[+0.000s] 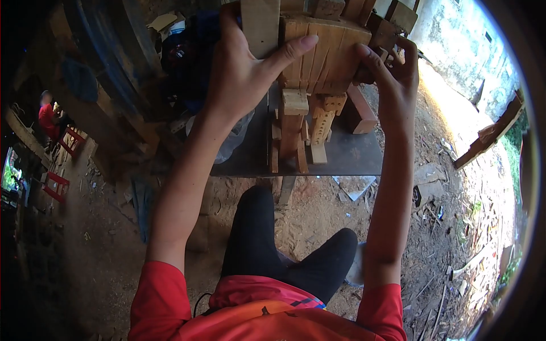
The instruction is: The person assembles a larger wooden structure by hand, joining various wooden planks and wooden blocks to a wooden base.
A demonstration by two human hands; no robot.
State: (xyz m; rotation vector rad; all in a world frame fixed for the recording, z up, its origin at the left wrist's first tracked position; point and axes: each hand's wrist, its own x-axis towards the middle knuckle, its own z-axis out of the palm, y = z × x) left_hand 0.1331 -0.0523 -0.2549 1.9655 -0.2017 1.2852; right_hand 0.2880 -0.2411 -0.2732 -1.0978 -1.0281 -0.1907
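At the frame's upper centre, the left hand (241,73) lays its thumb on the grooved wooden piece (330,57), its grip unclear, while the right hand (397,77) grasps the right edge; even pressure should steady it.

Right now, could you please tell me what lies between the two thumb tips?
In the head view, a grooved wooden piece lies between the thumbs of the left hand and right hand.
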